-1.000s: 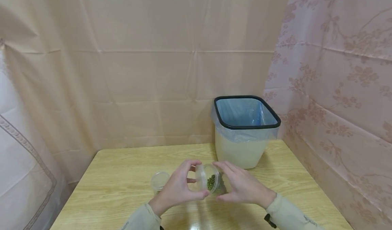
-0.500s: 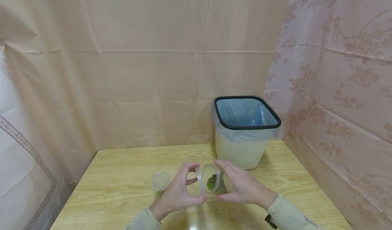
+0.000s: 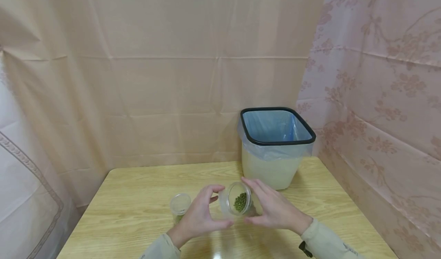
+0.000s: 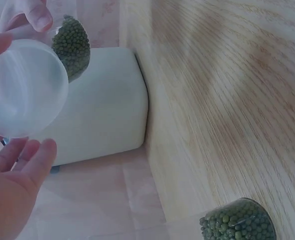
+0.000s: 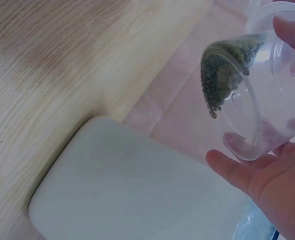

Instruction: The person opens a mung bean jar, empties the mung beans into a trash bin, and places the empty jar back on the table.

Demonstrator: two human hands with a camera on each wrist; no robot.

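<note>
My left hand [image 3: 203, 213] pinches a translucent round lid [image 4: 25, 90] by its edge, between thumb and fingers. My right hand [image 3: 273, 209] grips a clear plastic jar [image 5: 265, 100] that is tipped on its side, its round mouth facing left and toward the head camera. Green mung beans [image 3: 240, 202] lie gathered inside it. The lid sits right beside the jar's mouth; whether the two touch I cannot tell. Left of both hands, a second clear jar [image 3: 180, 206] of green beans stands on the table, partly hidden by my left hand in the head view.
Behind my right hand a cream bin [image 3: 270, 169] with a black rim and bluish liner stands at the table's back right. The wood-patterned table [image 3: 144, 186] lies under everything. A beige curtain [image 3: 165, 98] hangs behind, and a floral one [image 3: 379, 117] on the right.
The jar in my right hand has turned so that its mouth faces the head camera more. The lid has shifted slightly and now overlaps the jar's left rim. The second jar stays put.
</note>
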